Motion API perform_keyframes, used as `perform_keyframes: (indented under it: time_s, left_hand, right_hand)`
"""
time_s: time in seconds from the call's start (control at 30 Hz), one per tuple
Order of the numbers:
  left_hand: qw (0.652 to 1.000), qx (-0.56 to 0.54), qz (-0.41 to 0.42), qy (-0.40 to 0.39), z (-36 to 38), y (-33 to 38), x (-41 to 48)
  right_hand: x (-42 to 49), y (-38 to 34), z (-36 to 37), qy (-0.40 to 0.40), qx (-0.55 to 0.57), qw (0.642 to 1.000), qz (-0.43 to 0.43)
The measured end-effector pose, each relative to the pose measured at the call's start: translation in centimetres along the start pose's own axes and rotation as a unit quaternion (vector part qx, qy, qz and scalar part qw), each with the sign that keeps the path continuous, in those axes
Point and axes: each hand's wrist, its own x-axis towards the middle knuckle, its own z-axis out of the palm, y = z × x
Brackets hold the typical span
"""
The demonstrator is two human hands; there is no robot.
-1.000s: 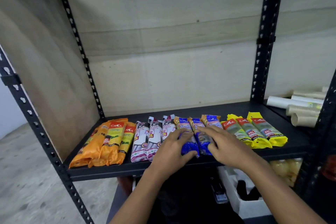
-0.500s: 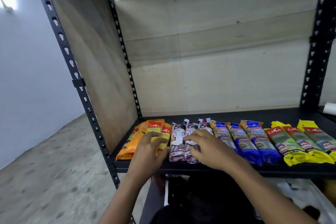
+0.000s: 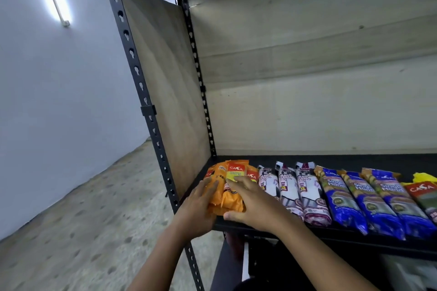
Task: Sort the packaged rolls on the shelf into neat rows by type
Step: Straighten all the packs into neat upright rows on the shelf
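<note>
Packaged rolls lie in a row on the black shelf (image 3: 354,160). At the far left sit the orange rolls (image 3: 233,186). My left hand (image 3: 201,205) presses their left side and my right hand (image 3: 255,205) cups their right side and front end, so both hands squeeze the orange group together. To the right lie three white and purple rolls (image 3: 307,196), then three blue rolls (image 3: 369,201), then a yellow and green roll (image 3: 423,194) cut by the frame edge.
A wooden side panel (image 3: 165,92) and a black perforated upright (image 3: 142,92) close the shelf's left end. A pale board backs the shelf. Bare shelf lies behind the rolls. Speckled floor and a white wall lie to the left.
Both hands moved left along the row, from the blue rolls to the white and purple ones, and now close around the orange rolls. The view swung left with them.
</note>
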Motion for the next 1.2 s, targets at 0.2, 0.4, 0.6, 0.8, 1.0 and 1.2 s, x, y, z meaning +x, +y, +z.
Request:
perform_keyframes:
  time_s: [0.2,0.4,0.6,0.8,1.0,1.2]
  left_hand:
    - [1.000,0.002,0.012,0.019,0.5,-1.4,1.1]
    - [0.996,-0.021,0.043,0.077,0.6,-2.2,1.5]
    - [0.981,-0.057,0.055,0.180,0.1,-1.3,1.8]
    - [0.959,-0.103,0.096,0.245,-0.2,3.4,2.1]
    - [0.953,-0.113,0.119,0.254,2.2,8.7,2.3]
    - [0.950,-0.142,0.130,0.245,5.3,12.6,2.4]
  right_hand:
    - [1.8,0.2,1.5,0.019,-0.049,0.999,0.004]
    - [2.2,0.2,1.6,0.053,-0.018,0.998,-0.003]
    - [1.3,0.2,0.6,0.119,0.015,0.992,-0.027]
    - [-1.1,1.7,-2.8,0.180,0.005,0.983,-0.042]
    - [-4.8,4.3,-6.2,0.183,-0.036,0.982,0.002]
    - [-7.6,6.7,-7.6,0.174,-0.072,0.981,0.043]
